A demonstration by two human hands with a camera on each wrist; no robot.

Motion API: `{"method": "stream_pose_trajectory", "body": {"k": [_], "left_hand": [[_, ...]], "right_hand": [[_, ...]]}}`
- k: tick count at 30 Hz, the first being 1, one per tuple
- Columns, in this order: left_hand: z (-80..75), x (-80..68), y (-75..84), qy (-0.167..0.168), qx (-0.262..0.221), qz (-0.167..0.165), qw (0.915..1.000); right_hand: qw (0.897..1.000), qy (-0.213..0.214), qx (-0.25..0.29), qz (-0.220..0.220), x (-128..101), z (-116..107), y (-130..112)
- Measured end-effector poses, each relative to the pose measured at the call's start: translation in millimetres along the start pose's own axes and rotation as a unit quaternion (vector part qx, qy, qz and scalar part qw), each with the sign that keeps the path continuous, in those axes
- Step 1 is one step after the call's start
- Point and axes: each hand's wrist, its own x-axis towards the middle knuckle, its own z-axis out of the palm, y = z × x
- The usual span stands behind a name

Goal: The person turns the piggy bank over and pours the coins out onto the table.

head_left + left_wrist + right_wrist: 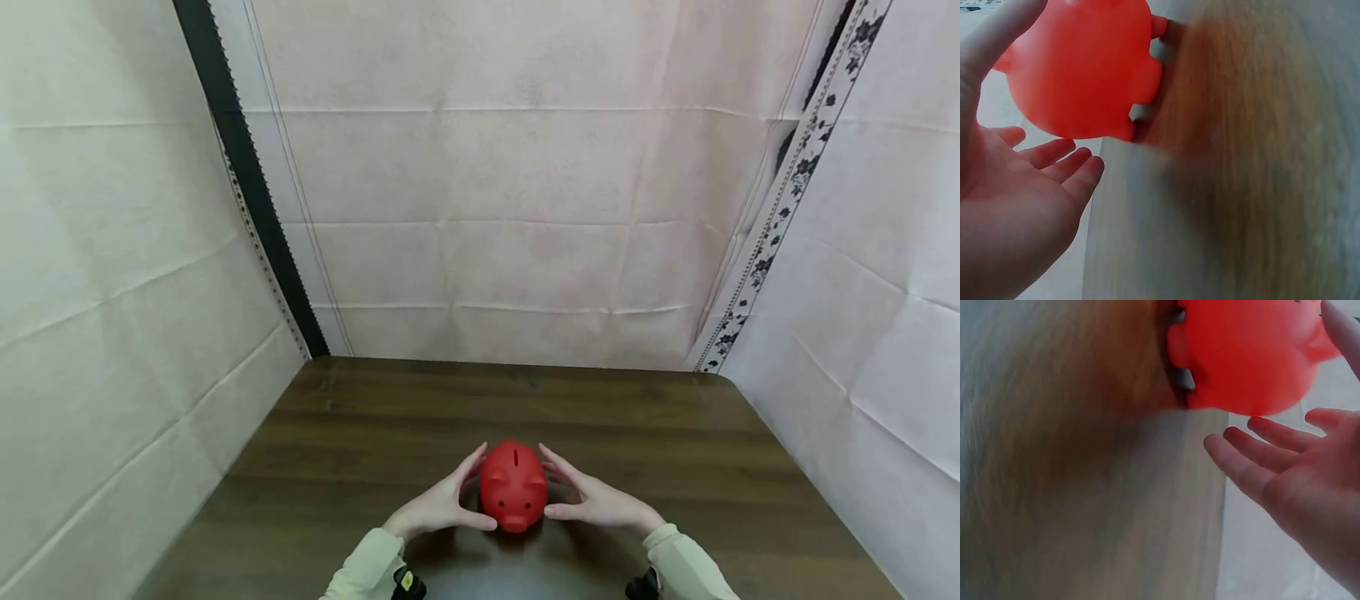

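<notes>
A red piggy bank (513, 485) stands upright on the brown wooden table, its coin slot on top and its snout towards me. On its left side my left hand (442, 500) has thumb and fingers spread apart, the thumb tip right at the pig's front. Mirroring it on the right is my right hand (600, 498), its thumb tip also close to the pig's front. Both wrist views show the palms facing the pig, with the fingers of the left hand (1029, 181) and of the right hand (1304, 469) loosely extended behind it.
The table (360, 433) has a wood-grain top with a far edge against a creased white cloth (525, 208). More cloth hangs at the left (112, 250) and right (862, 292). A black strip (251, 175) and a floral border (787, 200) run down the corners.
</notes>
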Motion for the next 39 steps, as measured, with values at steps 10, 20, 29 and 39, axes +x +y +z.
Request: {"method": "stream_pose_trajectory", "body": {"k": [10, 20, 29, 39], "left_hand": [[10.9, 4.5, -1.7, 0.026, -0.034, -0.001, 0.9991], [14.6, 7.4, 8.5, 0.073, -0.011, 0.0, 0.9973], [14.4, 7.6, 34.1, 0.094, 0.004, 0.011, 0.9955], [16.6, 8.3, 45.1, 0.122, 0.019, 0.033, 0.9918]], "right_hand": [[0.999, 0.015, 0.052, 0.004, 10, 8, 14], [0.993, 0.107, 0.05, 0.001, 14, 17, 14], [0.987, 0.142, 0.075, -0.021, 9, 11, -3], [0.983, 0.164, 0.079, -0.011, 8, 11, -16]]}}
